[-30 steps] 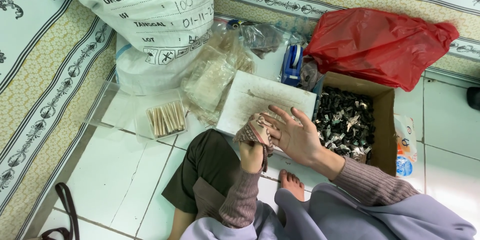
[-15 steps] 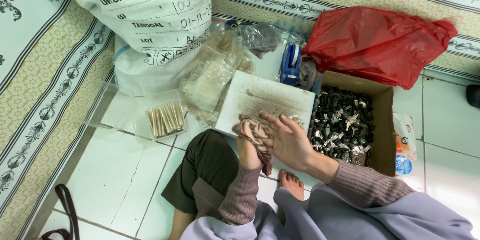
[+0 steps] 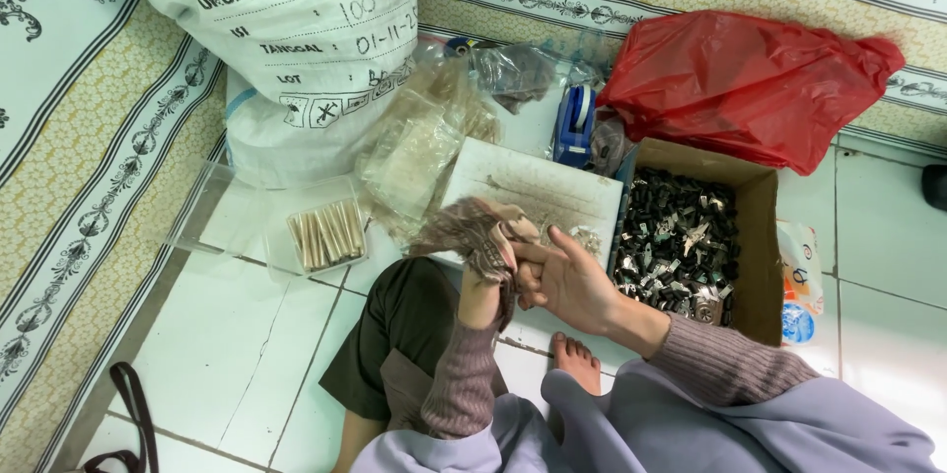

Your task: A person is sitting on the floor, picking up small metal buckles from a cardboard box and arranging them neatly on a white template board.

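Big white woven sack (image 3: 286, 39) at back left, on the patterned mat (image 3: 79, 138). Clear plastic tray (image 3: 252, 231) in front of it, holding a row of tan sticks (image 3: 327, 233). White flat board (image 3: 538, 192) in the middle, open brown cardboard box (image 3: 755, 236) of small dark metal parts (image 3: 676, 241) just right of it. Crumpled red plastic bag (image 3: 750, 83) behind the box. Blue tape dispenser (image 3: 574, 125) behind the board.

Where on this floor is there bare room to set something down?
Bare white floor tile lies between the patterned mat and the person's knee, below the clear tray. More lies right of the cardboard box. Crowded: from the white sack past the plastic bags to the red bag.
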